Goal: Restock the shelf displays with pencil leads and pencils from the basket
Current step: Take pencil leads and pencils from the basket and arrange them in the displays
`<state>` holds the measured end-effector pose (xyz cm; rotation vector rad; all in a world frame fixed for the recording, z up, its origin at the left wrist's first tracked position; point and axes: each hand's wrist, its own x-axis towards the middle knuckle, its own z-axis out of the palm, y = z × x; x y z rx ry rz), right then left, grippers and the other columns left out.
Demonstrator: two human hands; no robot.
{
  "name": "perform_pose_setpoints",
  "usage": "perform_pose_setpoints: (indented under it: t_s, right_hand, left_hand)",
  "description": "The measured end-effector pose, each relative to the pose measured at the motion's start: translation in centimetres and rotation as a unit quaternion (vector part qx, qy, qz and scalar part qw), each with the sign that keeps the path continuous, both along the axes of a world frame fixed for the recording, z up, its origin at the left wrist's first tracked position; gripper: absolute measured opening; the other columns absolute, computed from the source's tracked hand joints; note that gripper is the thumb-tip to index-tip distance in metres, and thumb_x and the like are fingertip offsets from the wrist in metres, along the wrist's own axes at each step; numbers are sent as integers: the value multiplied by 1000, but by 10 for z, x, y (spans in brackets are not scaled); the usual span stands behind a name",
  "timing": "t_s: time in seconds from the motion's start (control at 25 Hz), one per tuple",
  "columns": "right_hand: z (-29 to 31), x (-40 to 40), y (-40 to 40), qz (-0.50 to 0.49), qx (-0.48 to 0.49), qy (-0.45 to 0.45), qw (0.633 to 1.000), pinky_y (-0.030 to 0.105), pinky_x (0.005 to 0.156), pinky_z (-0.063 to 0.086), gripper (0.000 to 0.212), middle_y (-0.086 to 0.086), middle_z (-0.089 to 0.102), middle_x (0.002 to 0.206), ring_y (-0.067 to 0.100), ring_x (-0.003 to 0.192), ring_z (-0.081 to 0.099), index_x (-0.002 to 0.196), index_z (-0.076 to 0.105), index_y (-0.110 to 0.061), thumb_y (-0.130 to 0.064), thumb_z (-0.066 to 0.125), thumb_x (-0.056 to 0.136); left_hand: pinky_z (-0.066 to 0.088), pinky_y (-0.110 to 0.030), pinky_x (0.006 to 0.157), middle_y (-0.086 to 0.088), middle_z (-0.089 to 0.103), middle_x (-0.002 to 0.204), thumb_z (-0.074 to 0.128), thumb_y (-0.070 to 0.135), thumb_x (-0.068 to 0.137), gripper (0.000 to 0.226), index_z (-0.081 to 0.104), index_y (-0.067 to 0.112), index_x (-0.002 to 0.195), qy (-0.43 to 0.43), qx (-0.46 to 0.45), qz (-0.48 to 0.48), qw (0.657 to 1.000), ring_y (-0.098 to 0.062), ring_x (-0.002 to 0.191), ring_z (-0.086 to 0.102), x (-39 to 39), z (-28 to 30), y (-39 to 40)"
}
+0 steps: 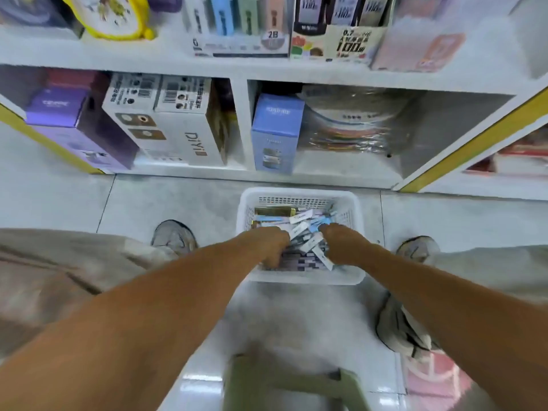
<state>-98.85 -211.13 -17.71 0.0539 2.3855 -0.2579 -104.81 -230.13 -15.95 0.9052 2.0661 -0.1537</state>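
From my remote seat the clearest writing was up on the shelf (pixel 178 66): a white display box (pixel 241 40) carried a round "2B" badge and held slim upright packs in white, blue, green and pink; just to its right a cardboard display (pixel 341 40) read "0.7" over a bold "100", with dark packs standing in it; below, in the left cubby, a white carton (pixel 189 143) bore "DIY" down its side and barcodes on top, beside a purple box (pixel 59 114) whose print was too blurred to read; the right cubby held a pale blue box (pixel 275 134) and a stack of glossy plastic-wrapped discs (pixel 355 123).

On the tiled floor (pixel 166 203) sat the white basket (pixel 299 192), moulded plastic with slotted walls and rounded corners, between my two shoes; it was filled with a loose heap of small flat pencil lead packs (pixel 299 218) in white, light blue and gold, their labels illegible.

Both of my hands were down in that heap; my left hand (pixel 267 247) was curled knuckles-up among the packs, though I could not tell whether it gripped any; my right hand (pixel 341 244) was closed around a few white packs fanning out from its fingers.
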Motion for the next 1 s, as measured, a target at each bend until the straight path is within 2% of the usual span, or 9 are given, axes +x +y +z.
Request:
perform_pose_setpoints:
  t_s: [0.12, 0.2, 0.32, 0.4, 0.48, 0.64, 0.72, 0.84, 1.0]
  right_hand:
    - [-23, 7, 11, -31, 11, 72, 997, 45, 108, 44, 71, 11, 29, 158, 30, 138, 40, 152, 26, -12, -10, 60, 90]
    - [-36, 3, 10, -6, 25, 86, 996, 41, 111, 41, 85, 7, 16, 164, 27, 146, 29, 157, 14, -13, -8, 63, 88]
    - [-51, -7, 6, 8, 44, 85, 995, 39, 113, 38, 93, 9, 7, 166, 28, 149, 23, 159, 5, -11, -6, 64, 88]
    - [-59, -12, 7, -53, 43, 80, 994, 41, 112, 41, 89, 15, 5, 166, 33, 145, 30, 157, 9, -8, -3, 63, 87]
    - [-66, -13, 5, -103, 31, 88, 990, 41, 112, 41, 82, 21, 9, 163, 36, 138, 35, 155, 13, -4, 0, 60, 88]
    - [-72, -10, -5, -136, -37, 83, 987, 35, 121, 26, 86, 16, 20, 162, 30, 147, 26, 156, 14, -3, -3, 64, 87]
    - [-70, -3, -5, -186, -63, 104, 975, 37, 118, 32, 87, 12, 25, 159, 28, 144, 33, 156, 19, -6, -2, 67, 84]
    - [-65, 9, -6, -230, -47, 159, 959, 37, 106, 43, 79, 14, 37, 147, 31, 126, 47, 151, 25, -4, -4, 66, 84]
    - [-69, 12, -16, -315, -93, 133, 935, 37, 104, 44, 65, 15, 39, 145, 30, 126, 48, 146, 33, -4, -7, 63, 88]
  left_hand:
    - [41, -56, 104, -19, 46, 134, 71, 13, 79, 72, 35, 2, 140, 60, 15, 11, 998, -34, 122, 48, 14, -34, 7]
    - [28, -65, 110, -20, 32, 146, 74, 12, 77, 89, 21, 1, 148, 88, 22, 24, 996, -36, 134, 35, 21, -49, 14]
    - [25, -53, 115, -21, 15, 157, 78, 21, 77, 103, 9, 3, 152, 103, 67, 69, 990, -36, 145, 19, 26, -65, 26]
    - [22, -47, 120, -21, 8, 160, 78, 28, 79, 109, 2, 1, 153, 98, 91, 127, 983, -36, 148, 12, 24, -72, 34]
    - [21, -45, 121, -20, 10, 159, 79, 34, 78, 114, 1, 1, 153, 99, 105, 161, 976, -35, 148, 14, 17, -78, 42]
    - [30, -44, 115, -17, 29, 148, 77, 43, 77, 104, 15, 2, 150, 105, 101, 141, 979, -32, 138, 29, 10, -86, 63]
    - [35, -43, 111, -16, 33, 144, 74, 35, 81, 91, 22, 2, 147, 132, 84, 115, 981, -32, 134, 33, 9, -90, 75]
    - [41, -43, 102, -15, 38, 135, 72, 21, 81, 70, 35, 6, 138, 144, 74, 108, 981, -31, 125, 37, 11, -94, 87]
    - [42, -45, 99, -13, 39, 130, 65, 28, 83, 55, 39, 11, 128, 134, 71, 100, 983, -30, 122, 39, 16, -99, 91]
